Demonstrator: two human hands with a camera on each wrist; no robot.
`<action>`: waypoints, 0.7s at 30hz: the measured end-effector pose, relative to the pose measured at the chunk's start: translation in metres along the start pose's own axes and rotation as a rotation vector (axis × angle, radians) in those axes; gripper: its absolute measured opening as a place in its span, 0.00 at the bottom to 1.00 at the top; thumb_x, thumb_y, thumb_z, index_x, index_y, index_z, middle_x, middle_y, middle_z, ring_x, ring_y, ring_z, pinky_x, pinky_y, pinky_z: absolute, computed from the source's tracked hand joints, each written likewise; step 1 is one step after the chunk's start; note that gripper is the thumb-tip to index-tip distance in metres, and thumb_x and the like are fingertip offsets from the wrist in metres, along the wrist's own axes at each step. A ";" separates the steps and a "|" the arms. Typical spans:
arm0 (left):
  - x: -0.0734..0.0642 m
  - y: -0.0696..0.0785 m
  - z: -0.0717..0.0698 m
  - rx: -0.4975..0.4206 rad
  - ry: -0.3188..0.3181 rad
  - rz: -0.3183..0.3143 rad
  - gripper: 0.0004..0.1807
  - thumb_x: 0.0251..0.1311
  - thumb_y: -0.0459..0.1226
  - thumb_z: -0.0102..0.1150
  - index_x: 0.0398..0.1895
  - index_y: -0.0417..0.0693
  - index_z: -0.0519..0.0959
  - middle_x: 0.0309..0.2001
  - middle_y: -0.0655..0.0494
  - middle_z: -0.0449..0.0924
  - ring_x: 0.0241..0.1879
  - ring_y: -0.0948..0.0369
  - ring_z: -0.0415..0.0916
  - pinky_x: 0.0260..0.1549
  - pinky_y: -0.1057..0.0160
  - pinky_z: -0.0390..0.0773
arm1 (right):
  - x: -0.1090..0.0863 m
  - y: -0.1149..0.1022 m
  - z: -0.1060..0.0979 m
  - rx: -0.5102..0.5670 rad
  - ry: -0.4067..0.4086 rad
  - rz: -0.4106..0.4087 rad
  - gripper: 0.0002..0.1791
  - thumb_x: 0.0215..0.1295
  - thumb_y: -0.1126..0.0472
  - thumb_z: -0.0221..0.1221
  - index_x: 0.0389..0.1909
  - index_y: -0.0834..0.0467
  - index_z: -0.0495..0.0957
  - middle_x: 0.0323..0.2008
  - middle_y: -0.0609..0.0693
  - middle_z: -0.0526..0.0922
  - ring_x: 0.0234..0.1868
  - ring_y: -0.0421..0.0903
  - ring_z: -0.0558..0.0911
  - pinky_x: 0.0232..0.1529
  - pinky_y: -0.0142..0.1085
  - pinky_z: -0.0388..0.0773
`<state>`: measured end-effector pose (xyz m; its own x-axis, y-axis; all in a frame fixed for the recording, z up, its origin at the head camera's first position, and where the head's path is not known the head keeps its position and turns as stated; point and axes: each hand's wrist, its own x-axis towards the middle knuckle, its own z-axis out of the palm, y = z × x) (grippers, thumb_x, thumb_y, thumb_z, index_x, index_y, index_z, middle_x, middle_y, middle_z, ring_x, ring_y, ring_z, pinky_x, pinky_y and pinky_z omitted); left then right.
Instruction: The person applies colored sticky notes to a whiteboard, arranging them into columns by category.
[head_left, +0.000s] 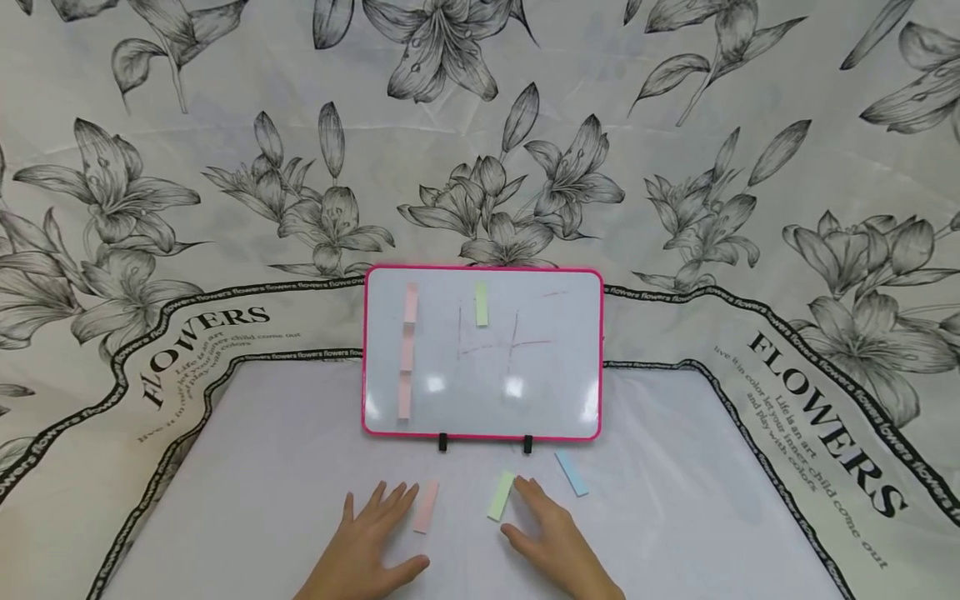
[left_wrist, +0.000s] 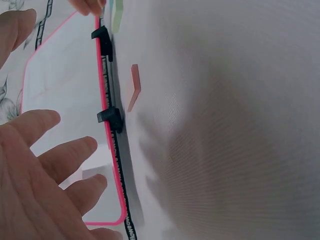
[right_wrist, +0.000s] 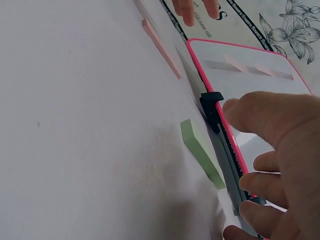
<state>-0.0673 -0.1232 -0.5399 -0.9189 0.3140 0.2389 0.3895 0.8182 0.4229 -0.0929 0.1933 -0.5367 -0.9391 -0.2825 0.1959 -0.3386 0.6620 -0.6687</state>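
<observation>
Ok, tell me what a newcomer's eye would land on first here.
Probably the pink-framed whiteboard, central in the head view, with three pink strips down its left side. Below it, the left hand is beside a loose pink strip, the right hand beside a loose green strip. Large black flower drawings fill the backdrop behind.

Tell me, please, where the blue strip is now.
In the head view, the blue strip lies right of centre on the white cloth, just below the whiteboard and beyond the right hand.
</observation>
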 end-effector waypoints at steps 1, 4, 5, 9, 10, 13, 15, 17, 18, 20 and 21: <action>-0.001 0.000 0.000 -0.003 0.009 -0.001 0.47 0.57 0.67 0.65 0.77 0.58 0.68 0.70 0.52 0.75 0.73 0.42 0.67 0.63 0.20 0.56 | 0.001 -0.001 0.002 0.004 -0.002 -0.013 0.36 0.65 0.54 0.70 0.70 0.65 0.71 0.68 0.60 0.77 0.71 0.63 0.72 0.66 0.57 0.72; -0.004 0.001 -0.001 -0.019 0.027 -0.011 0.47 0.56 0.65 0.66 0.76 0.57 0.68 0.70 0.52 0.76 0.73 0.42 0.68 0.62 0.19 0.57 | 0.005 -0.004 0.008 0.008 -0.005 -0.046 0.35 0.65 0.58 0.70 0.69 0.68 0.71 0.67 0.64 0.76 0.71 0.66 0.72 0.65 0.57 0.72; -0.004 0.001 -0.001 -0.020 0.030 -0.014 0.47 0.56 0.65 0.67 0.76 0.57 0.68 0.70 0.52 0.76 0.72 0.42 0.68 0.62 0.19 0.57 | 0.006 -0.005 0.010 0.005 -0.006 -0.053 0.34 0.64 0.59 0.70 0.68 0.68 0.72 0.67 0.64 0.76 0.70 0.66 0.72 0.65 0.57 0.71; -0.006 0.002 -0.003 -0.034 0.049 -0.021 0.46 0.56 0.64 0.68 0.76 0.56 0.70 0.69 0.52 0.77 0.72 0.42 0.69 0.61 0.18 0.56 | 0.010 -0.006 0.014 -0.041 -0.002 -0.053 0.33 0.63 0.61 0.71 0.66 0.69 0.73 0.67 0.64 0.77 0.71 0.66 0.72 0.66 0.57 0.71; -0.006 0.002 -0.004 -0.035 0.054 -0.023 0.46 0.55 0.64 0.68 0.75 0.56 0.70 0.69 0.52 0.77 0.71 0.41 0.69 0.61 0.17 0.55 | 0.011 -0.006 0.015 -0.053 -0.002 -0.046 0.33 0.63 0.61 0.71 0.66 0.69 0.74 0.67 0.64 0.77 0.71 0.67 0.72 0.66 0.56 0.71; -0.006 0.002 -0.004 -0.039 0.058 -0.025 0.45 0.55 0.63 0.69 0.74 0.56 0.71 0.68 0.52 0.78 0.71 0.41 0.70 0.60 0.16 0.53 | 0.013 -0.006 0.017 -0.090 0.007 -0.034 0.32 0.62 0.61 0.71 0.64 0.70 0.75 0.65 0.64 0.78 0.70 0.67 0.73 0.65 0.57 0.72; -0.005 0.002 -0.003 -0.044 0.048 -0.017 0.45 0.55 0.62 0.70 0.74 0.56 0.71 0.67 0.53 0.79 0.71 0.41 0.70 0.60 0.16 0.53 | 0.014 -0.006 0.018 -0.103 0.018 -0.022 0.31 0.61 0.61 0.72 0.62 0.69 0.76 0.64 0.64 0.79 0.69 0.67 0.74 0.65 0.57 0.73; -0.003 0.002 -0.002 -0.053 0.046 0.000 0.44 0.55 0.62 0.70 0.74 0.57 0.72 0.67 0.54 0.79 0.71 0.42 0.70 0.61 0.16 0.53 | 0.014 -0.005 0.019 -0.113 0.034 -0.012 0.29 0.60 0.61 0.72 0.61 0.68 0.78 0.63 0.62 0.81 0.68 0.66 0.76 0.66 0.57 0.74; -0.001 0.003 -0.001 -0.061 0.049 0.011 0.44 0.55 0.61 0.70 0.74 0.57 0.72 0.67 0.54 0.79 0.71 0.42 0.70 0.61 0.17 0.54 | 0.015 -0.005 0.020 -0.118 0.040 -0.010 0.28 0.59 0.62 0.73 0.60 0.68 0.79 0.62 0.62 0.81 0.67 0.65 0.76 0.66 0.56 0.74; 0.001 0.004 0.001 -0.074 0.053 0.029 0.44 0.56 0.61 0.70 0.74 0.57 0.72 0.66 0.54 0.80 0.71 0.42 0.70 0.62 0.18 0.54 | 0.016 -0.005 0.021 -0.127 0.052 -0.005 0.27 0.58 0.62 0.73 0.58 0.66 0.81 0.61 0.60 0.82 0.66 0.63 0.77 0.66 0.55 0.74; 0.001 0.005 0.001 -0.077 0.053 0.031 0.43 0.56 0.62 0.69 0.74 0.57 0.72 0.66 0.55 0.80 0.72 0.43 0.70 0.63 0.18 0.55 | 0.016 -0.006 0.022 -0.136 0.054 -0.008 0.26 0.57 0.62 0.74 0.56 0.65 0.82 0.61 0.60 0.82 0.65 0.62 0.78 0.66 0.54 0.75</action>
<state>-0.0666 -0.1178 -0.5386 -0.9025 0.3112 0.2978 0.4234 0.7683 0.4801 -0.1050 0.1697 -0.5449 -0.9369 -0.2526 0.2418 -0.3475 0.7487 -0.5646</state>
